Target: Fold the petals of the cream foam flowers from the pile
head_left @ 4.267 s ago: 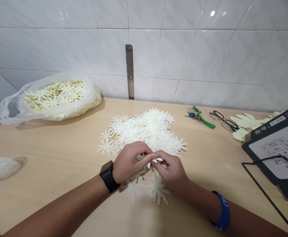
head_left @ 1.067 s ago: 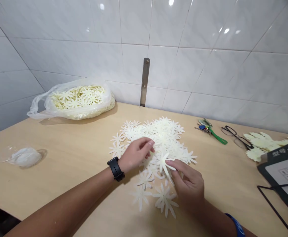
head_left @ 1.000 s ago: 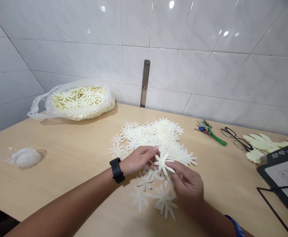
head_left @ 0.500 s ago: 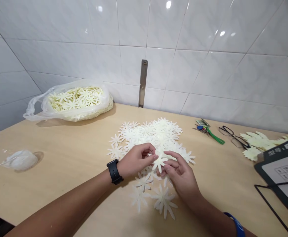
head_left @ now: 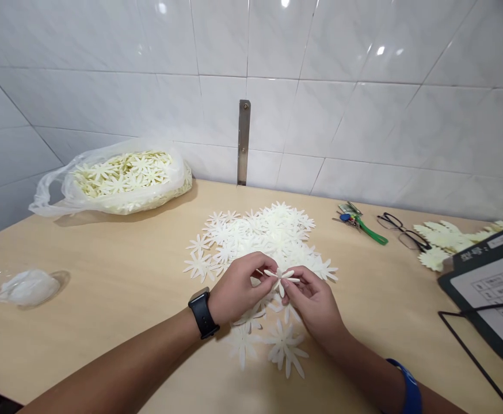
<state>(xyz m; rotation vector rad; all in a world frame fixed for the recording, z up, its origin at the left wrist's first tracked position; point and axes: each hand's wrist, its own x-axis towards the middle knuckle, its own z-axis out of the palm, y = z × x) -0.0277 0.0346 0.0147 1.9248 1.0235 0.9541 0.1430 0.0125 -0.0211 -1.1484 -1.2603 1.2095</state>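
Note:
Between my two hands a pale cream flower cutout (head_left: 280,281) with narrow petals is held up above the table. My left hand (head_left: 248,286) pinches its left petals between thumb and forefinger. On the other side, my right hand (head_left: 314,302) closes thumb and fingers on the right petals. A heap of similar white flower cutouts (head_left: 260,233) spreads just beyond my hands. Several more lie under and in front of them, among them a loose layered flower (head_left: 286,348) nearest me. Parts of the lower cutouts are hidden by my fingers.
A clear plastic bag (head_left: 152,198) full of cutouts stands back left. At the left lies a white bundle in clear wrap (head_left: 31,287). Keys with a green strap (head_left: 370,231), glasses (head_left: 407,233), yellowish cutouts (head_left: 439,244) and a dark-framed printed board (head_left: 493,282) occupy the right.
My right hand has closed in on the flower, now gripping its right petals. The flower has tilted to a flatter angle. The whole view has shifted slightly.

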